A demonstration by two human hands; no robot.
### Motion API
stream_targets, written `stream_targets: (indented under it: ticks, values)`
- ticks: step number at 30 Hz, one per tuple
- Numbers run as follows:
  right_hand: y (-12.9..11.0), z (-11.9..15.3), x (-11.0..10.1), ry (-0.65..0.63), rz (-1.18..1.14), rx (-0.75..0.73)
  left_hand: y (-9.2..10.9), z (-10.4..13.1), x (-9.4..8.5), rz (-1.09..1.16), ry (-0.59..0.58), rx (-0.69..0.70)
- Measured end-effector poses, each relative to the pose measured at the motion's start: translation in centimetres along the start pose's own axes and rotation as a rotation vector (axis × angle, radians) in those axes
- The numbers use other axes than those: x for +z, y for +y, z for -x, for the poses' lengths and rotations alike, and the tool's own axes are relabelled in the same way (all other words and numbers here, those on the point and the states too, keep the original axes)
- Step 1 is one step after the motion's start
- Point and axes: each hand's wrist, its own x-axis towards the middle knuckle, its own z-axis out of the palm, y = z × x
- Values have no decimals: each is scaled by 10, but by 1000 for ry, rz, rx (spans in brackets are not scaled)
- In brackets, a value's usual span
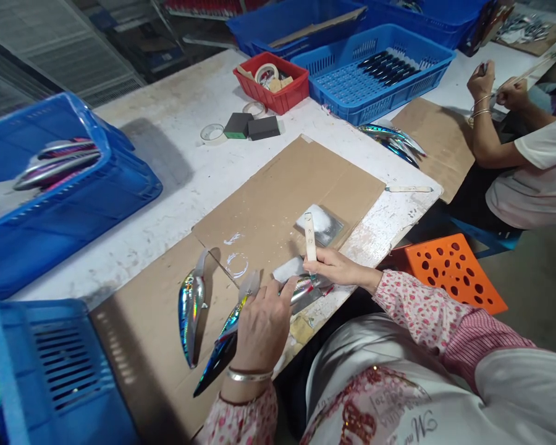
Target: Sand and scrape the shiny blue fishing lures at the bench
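Observation:
My left hand (264, 321) is closed on a shiny silver fishing lure (302, 288) near the table's front edge, its fingers hiding part of the lure. Between the fingers of my right hand (334, 267) is a slim tool with a white handle (310, 238); its dark tip points down at the lure, and its exact kind is unclear. Just left of my left hand lies a blue-black lure (217, 353), partly hidden by it. Farther left, a blue and silver lure (191, 315) lies on the cardboard (278, 185). Beyond my right hand sits a small plate with white material (322, 224).
Blue crates (120, 179) stand at the left, one holding lures. At the back are a red basket (282, 93) with tape and a blue basket (343, 111) with dark lures. Sanding blocks (264, 128) lie mid-table. A co-worker's arms (484, 130) are at the right, near an orange stool (456, 272).

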Motion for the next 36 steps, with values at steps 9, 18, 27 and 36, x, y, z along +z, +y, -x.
stream_targets:
  ticks: [9,18,27,36]
  values:
    - [0,-2,2,-25,-76,-31,-1,-1,-1,12,-39,1]
    - [-8,-2,1,6,143,-47,-2,-1,2,-3,-38,4]
    - [-5,0,7,125,224,-65,-1,0,3,-17,-13,5]
    - [0,-1,3,10,33,-12,0,-1,3,-19,-4,-2]
